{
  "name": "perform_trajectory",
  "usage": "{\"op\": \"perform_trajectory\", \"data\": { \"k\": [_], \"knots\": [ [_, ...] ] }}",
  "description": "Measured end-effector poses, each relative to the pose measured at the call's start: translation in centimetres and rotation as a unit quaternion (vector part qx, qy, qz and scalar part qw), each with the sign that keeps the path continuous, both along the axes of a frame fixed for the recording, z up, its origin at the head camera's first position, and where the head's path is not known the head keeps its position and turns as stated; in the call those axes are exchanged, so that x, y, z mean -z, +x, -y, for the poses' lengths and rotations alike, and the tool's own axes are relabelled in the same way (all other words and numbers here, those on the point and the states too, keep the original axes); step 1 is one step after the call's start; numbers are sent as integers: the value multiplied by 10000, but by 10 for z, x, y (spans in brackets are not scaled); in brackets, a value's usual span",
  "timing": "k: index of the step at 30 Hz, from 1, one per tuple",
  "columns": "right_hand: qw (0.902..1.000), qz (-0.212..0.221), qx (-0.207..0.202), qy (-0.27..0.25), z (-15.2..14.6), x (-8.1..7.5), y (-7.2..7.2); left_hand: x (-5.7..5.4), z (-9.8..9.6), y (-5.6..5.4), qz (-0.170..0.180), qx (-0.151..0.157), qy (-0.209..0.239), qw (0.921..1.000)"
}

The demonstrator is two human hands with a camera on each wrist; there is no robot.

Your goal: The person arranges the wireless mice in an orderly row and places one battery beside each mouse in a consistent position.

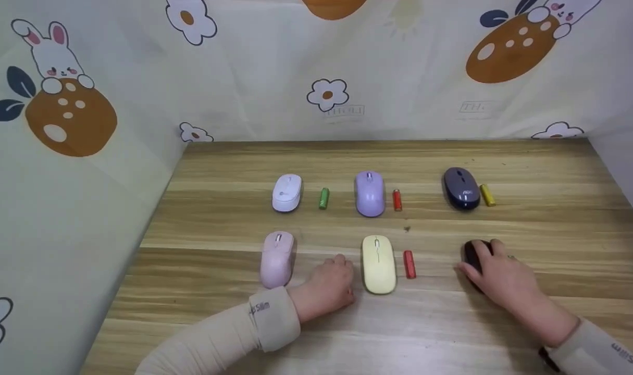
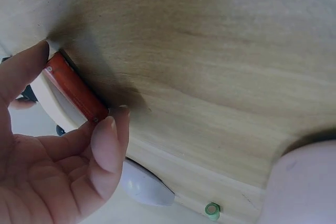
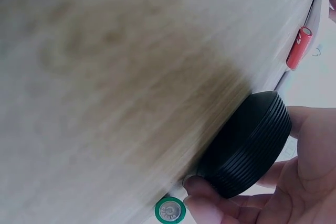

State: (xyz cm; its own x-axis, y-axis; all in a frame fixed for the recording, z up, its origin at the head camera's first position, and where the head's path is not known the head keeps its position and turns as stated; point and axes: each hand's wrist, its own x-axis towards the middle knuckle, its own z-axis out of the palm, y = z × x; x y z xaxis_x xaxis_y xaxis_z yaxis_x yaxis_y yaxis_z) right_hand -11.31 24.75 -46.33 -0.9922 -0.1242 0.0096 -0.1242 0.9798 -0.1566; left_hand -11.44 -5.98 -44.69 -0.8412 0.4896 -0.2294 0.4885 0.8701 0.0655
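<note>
Between the thumb and fingertips of my left hand (image 1: 326, 284) is a red battery (image 2: 79, 88), pinched by its two ends close to the tabletop. The hand lies between a pink mouse (image 1: 277, 259) and a pale yellow mouse (image 1: 379, 264). My right hand (image 1: 509, 278) grips a black mouse (image 3: 244, 148) by its sides, on the table at the right. Just beyond those fingers, a green-ringed battery end (image 3: 170, 210) shows in the right wrist view; the head view hides it. Another red battery (image 1: 409, 264) lies right of the yellow mouse.
Along the back row lie a white mouse (image 1: 287, 192), a green battery (image 1: 323, 198), a purple mouse (image 1: 370, 194), a red battery (image 1: 397, 200), a dark grey mouse (image 1: 461, 188) and a yellow battery (image 1: 487, 195). A patterned cloth (image 1: 264, 78) hangs behind the wooden table (image 1: 201, 219).
</note>
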Motion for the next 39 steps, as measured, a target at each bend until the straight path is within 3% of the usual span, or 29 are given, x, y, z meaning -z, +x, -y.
{"op": "perform_trajectory", "data": {
  "k": [6,13,19,27,35,39],
  "knots": [
    [10000,47,-5,-15,-1,-1,0,0,1,-2,248,-77,272,9993],
    [9999,130,20,-49,-1,-1,-2,-2,5,-7,340,70,494,9982],
    [9999,121,29,-54,-2,-1,-1,-4,11,-10,6,103,288,9995],
    [9999,112,14,27,-1,0,0,-3,24,-13,-555,63,-325,9979],
    [9998,217,37,-3,-1,-1,-1,-6,35,-20,-75,-290,-1,9996],
    [9996,271,29,-31,-1,-2,-1,-7,39,-21,1,-345,137,9993]
  ]
}}
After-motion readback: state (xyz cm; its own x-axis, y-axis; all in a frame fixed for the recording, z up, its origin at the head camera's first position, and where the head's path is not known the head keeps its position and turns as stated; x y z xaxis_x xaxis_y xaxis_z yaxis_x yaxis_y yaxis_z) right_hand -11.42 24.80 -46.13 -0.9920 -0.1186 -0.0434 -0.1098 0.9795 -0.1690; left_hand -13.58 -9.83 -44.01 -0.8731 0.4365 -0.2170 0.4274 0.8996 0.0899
